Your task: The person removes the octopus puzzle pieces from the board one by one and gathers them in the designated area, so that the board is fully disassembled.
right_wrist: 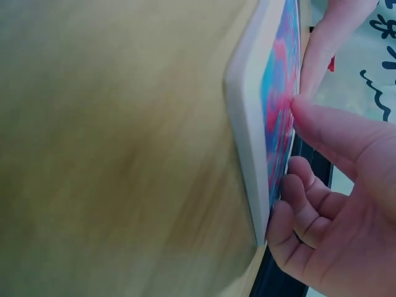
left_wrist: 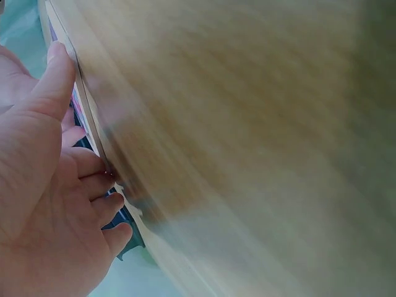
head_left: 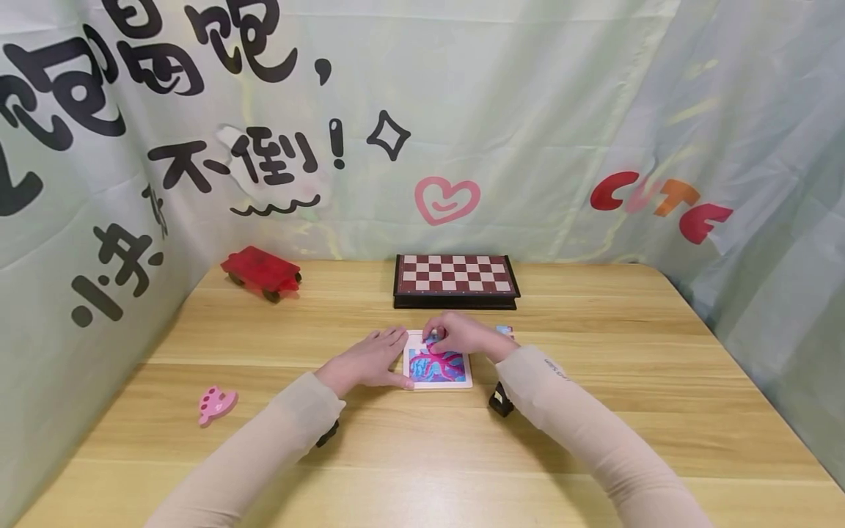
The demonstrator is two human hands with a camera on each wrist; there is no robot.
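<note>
A small jigsaw puzzle (head_left: 438, 369) in a white frame, its picture blue and pink, lies flat on the table in the head view. My left hand (head_left: 372, 361) rests along the frame's left edge, thumb near the lower left corner and fingers fairly straight. Over the upper part of the puzzle, my right hand (head_left: 462, 334) pinches a small piece between thumb and curled fingers; the piece is mostly hidden. In the right wrist view, the thumb (right_wrist: 328, 127) meets the picture's surface. Another bluish piece (head_left: 505, 331) lies just beyond the right wrist.
A folded checkered board (head_left: 455, 277) in a black case stands behind the puzzle. At the back left is a red toy car (head_left: 262, 273), and a pink toy piece with holes (head_left: 216, 405) lies at the left. Printed cloth (head_left: 528, 132) hangs around the wooden table (head_left: 422, 469).
</note>
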